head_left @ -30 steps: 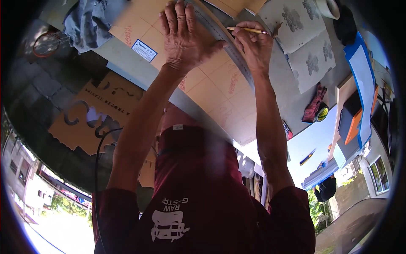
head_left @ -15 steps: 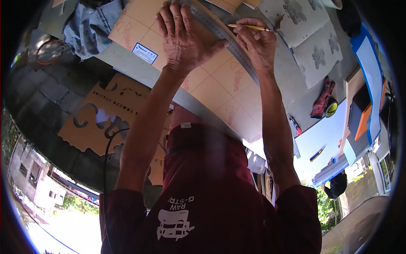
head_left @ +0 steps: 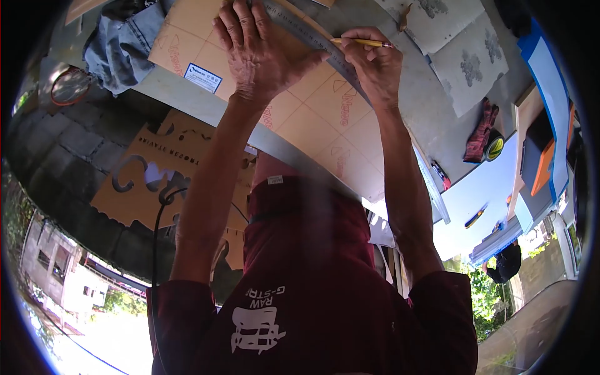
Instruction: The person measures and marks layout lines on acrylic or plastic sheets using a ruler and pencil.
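My left hand [head_left: 259,59] lies flat with fingers spread on a brown-papered sheet [head_left: 315,115] printed with red lines and letters. Its thumb reaches onto a metal ruler [head_left: 315,40], which runs slantwise along the sheet's far edge. Pinched in my right hand [head_left: 378,65] is a yellow pencil [head_left: 369,42], its tip at the ruler's outer edge. A blue-and-white label [head_left: 203,78] is stuck on the sheet beside my left wrist.
Denim cloth [head_left: 122,47] lies at the table's left. Stained paper sheets [head_left: 469,69], a tape roll [head_left: 494,149] and a red-and-black cutter [head_left: 440,175] are on the right. A cut-out brown board [head_left: 134,169] leans below. Another person [head_left: 505,262] stands far off.
The view has shifted slightly, so both hands and the sheet appear a little further left and up. The left hand stays flat; the pencil remains at the ruler's edge.
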The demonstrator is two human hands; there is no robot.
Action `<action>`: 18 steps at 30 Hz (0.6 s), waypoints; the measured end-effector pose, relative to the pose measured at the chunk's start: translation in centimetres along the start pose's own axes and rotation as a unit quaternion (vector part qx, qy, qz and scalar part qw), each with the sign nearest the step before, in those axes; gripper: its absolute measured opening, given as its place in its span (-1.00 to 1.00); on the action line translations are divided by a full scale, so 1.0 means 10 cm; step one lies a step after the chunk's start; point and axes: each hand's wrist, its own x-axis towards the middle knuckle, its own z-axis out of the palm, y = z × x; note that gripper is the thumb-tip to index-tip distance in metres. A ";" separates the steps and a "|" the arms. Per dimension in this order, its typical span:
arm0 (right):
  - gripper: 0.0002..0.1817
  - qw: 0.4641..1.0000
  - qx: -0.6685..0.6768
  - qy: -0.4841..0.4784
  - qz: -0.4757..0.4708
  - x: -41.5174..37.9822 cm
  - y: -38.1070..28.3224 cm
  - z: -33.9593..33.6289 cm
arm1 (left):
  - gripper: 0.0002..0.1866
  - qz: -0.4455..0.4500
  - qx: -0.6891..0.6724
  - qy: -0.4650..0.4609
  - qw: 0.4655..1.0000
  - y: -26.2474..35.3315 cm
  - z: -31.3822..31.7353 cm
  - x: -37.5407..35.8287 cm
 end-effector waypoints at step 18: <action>-0.96 0.998 -0.051 0.006 -0.033 -0.01 0.04 0.03 | 0.38 -0.002 0.012 -0.008 1.000 0.00 0.02 0.00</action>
